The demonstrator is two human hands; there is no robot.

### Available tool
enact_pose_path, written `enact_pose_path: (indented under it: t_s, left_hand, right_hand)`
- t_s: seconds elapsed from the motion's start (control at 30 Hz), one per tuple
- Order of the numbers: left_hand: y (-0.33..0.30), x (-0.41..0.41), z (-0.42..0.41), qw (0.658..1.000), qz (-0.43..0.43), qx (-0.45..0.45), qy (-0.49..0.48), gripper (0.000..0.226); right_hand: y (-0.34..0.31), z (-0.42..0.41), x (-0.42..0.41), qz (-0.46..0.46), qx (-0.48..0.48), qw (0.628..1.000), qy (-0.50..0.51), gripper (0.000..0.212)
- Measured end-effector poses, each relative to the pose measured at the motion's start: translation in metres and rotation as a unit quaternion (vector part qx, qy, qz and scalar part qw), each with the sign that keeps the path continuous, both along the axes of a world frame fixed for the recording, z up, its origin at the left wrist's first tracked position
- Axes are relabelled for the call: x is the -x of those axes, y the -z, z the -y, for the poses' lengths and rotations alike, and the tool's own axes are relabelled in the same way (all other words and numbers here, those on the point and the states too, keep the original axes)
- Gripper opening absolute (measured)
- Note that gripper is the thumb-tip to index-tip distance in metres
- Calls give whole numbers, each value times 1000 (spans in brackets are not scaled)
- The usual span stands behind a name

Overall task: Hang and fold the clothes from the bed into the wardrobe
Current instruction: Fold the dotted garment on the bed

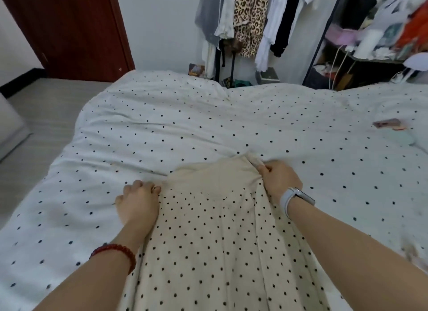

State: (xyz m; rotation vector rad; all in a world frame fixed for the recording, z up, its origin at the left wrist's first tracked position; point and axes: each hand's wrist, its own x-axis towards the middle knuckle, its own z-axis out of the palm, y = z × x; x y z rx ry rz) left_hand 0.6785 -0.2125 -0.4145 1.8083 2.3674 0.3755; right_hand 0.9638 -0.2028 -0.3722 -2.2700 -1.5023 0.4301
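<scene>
A cream garment with black dots (208, 229) lies spread on the bed (150, 125), running from the bed's middle toward me. Its far end is plain cream fabric. My left hand (139, 201) pinches the garment's left edge near that far end, fingers curled. My right hand (278, 178), with a watch on the wrist, grips a bunched fold at the garment's far right corner. At the back right, clothes hang on the open wardrobe rail (250, 21).
The bed wears a white cover with black dots. A phone and a small packet (391, 127) lie on its right side. Cluttered shelves (370, 39) stand at the far right. A dark red door (69, 28) is at the back left, grey floor beside it.
</scene>
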Motion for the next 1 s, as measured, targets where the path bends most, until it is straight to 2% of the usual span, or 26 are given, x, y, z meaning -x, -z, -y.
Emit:
enact_pose_path:
  t_s: [0.03,0.1,0.17,0.23,0.3,0.4,0.47,0.57,0.63,0.7,0.77,0.87,0.93,1.0]
  left_hand:
    - [1,-2,-3,1000,1,12,8,31]
    - [-3,-6,-5,998,66,24,3,34]
    - [-11,-8,1,993,122,-3,-5,48]
    - [-17,-8,27,993,97,-60,34,51]
    - [-14,-6,70,988,43,-91,116,49]
    - [-3,-2,131,971,-40,-48,231,52]
    - [2,7,161,971,-56,-13,234,56]
    - [-5,26,205,982,-12,38,187,58]
    - [-10,34,243,982,7,63,178,58]
    - [-19,38,279,983,59,54,166,54]
    - [-29,39,317,976,154,70,136,47]
    - [-36,45,378,936,329,121,38,66]
    - [-42,51,413,916,368,161,-26,70]
    - [-49,61,441,885,405,215,-79,63]
  right_hand:
    - [3,-1,0,-20,-10,1000,0,28]
    - [7,-1,-2,-76,-56,996,8,26]
    - [4,13,5,-30,-97,995,-3,32]
    - [-1,46,23,39,-162,983,-73,41]
    - [-2,97,49,59,-196,963,-174,45]
    - [18,170,80,126,-152,931,-309,43]
    - [30,208,88,169,-115,908,-365,43]
    - [35,243,84,218,-78,908,-349,47]
    - [29,265,87,222,-42,928,-295,45]
    - [20,290,100,205,-30,944,-259,44]
    - [14,330,119,154,-27,954,-256,43]
    - [12,408,148,45,-2,972,-233,40]
    - [3,457,166,-41,30,983,-177,42]
    - [-3,501,179,-158,119,973,-119,54]
